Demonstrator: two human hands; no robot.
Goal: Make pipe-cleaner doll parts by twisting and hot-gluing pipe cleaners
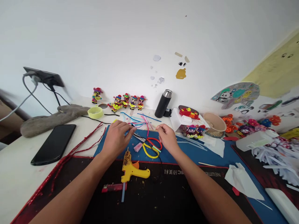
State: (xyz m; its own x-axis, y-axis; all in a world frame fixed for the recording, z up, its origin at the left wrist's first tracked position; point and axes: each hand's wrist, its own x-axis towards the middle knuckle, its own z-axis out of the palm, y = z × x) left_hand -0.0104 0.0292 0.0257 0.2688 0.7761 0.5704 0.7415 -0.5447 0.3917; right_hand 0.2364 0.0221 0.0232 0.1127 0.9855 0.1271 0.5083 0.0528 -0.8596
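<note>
My left hand (116, 136) is closed, palm down, over the blue mat, its thumb and fingertips together near the tips of the scissors (149, 147). My right hand (167, 137) is pinched shut at about the same height, right of the scissors' red and yellow handles. A thin pale line runs between the two hands; what either one grips is too small to make out. Below them lies a yellow glue gun (133, 171) with a glue stick poking from its back. A small pink tassel (138, 147) rests beside the scissors. Coloured pipe cleaners (137, 119) spread behind the hands.
Small colourful figurines (125, 101) stand along the wall. A black thermos (163, 104) is behind my right hand, beside a white box (177, 119). On the left lie a phone (53, 144), red pipe cleaners (67, 158) and tape (95, 113). Tissue (243, 180) lies right.
</note>
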